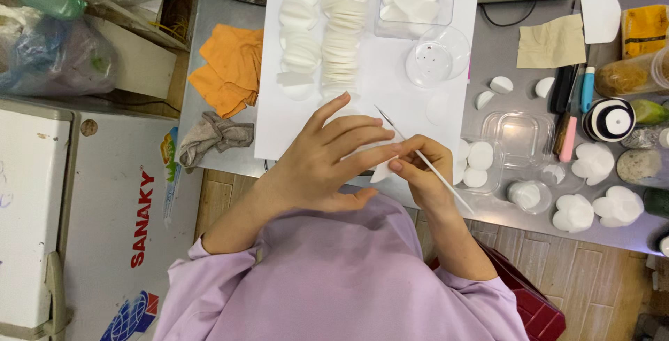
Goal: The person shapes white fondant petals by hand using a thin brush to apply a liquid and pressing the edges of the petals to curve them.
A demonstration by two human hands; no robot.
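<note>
The left hand (pixel 327 163) pinches a small white piece (pixel 382 171) steady in narrow fingers while the right hand (pixel 418 167) grips a thin white stick (pixel 425 163) pen-like against it, above the white sheet (pixel 279 125) on the worktop (pixel 502 55).

A grey metal table (pixel 209 48) spans the upper frame. A white chest freezer (pixel 83 215) occupies the lower left. Wood-pattern floor tiles (pixel 592 285) fill the lower right. Plastic bags (pixel 49 41) sit at upper left. Lighting is even and bright.
</note>
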